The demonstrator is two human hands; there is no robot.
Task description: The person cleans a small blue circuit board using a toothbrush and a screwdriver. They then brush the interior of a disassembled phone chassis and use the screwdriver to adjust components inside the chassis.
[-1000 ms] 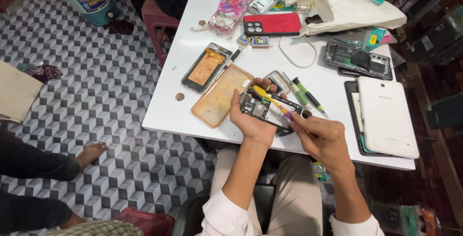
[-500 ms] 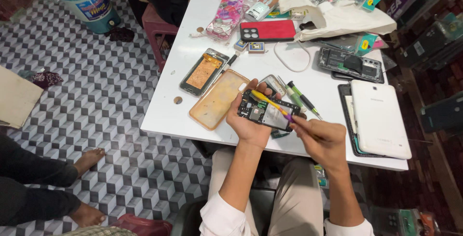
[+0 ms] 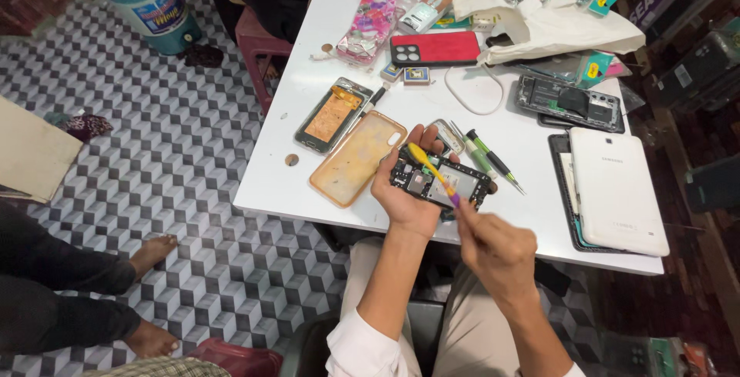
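— Hands first: what has each one got?

— Left hand is closed around an opened black phone with its back off and circuit board showing, holding it just above the near edge of the white counter. Right hand is pinched shut on a thin tool with a yellow handle and purple end, its tip lying over the phone's insides.

— How would you do this well?

— I'd judge a firm left grip matters most, with the phone kept level so loose parts don't slide. Light pressure on the tool, working close to the board.

— Anything crowding it?

— 2 green-handled screwdrivers lie just beside it, an amber translucent phone case to the left, a white tablet well right.
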